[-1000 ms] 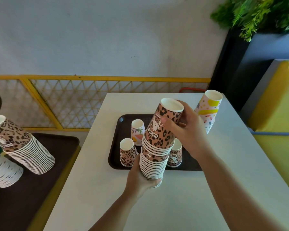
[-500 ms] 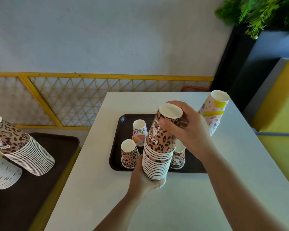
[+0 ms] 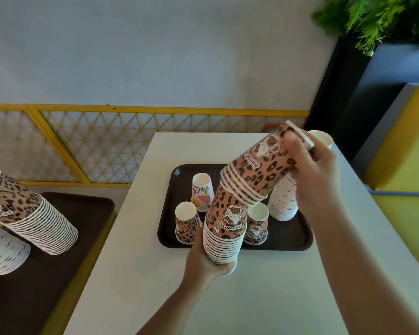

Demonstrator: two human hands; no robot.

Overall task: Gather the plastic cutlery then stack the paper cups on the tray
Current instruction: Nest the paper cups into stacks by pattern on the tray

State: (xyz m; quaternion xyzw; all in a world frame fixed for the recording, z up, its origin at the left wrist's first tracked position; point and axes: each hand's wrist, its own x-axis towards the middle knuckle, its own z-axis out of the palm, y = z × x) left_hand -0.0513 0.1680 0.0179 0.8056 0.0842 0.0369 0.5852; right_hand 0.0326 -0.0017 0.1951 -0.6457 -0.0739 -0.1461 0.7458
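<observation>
step: cup stacking, no cutlery in view | left hand cups base of leopard stack at near tray edge | right hand clamps tilted top batch, skewed on the stack | next: square up, press down (thin nested paper cones, rolled rims, could jam) | three loose cups on tray
</observation>
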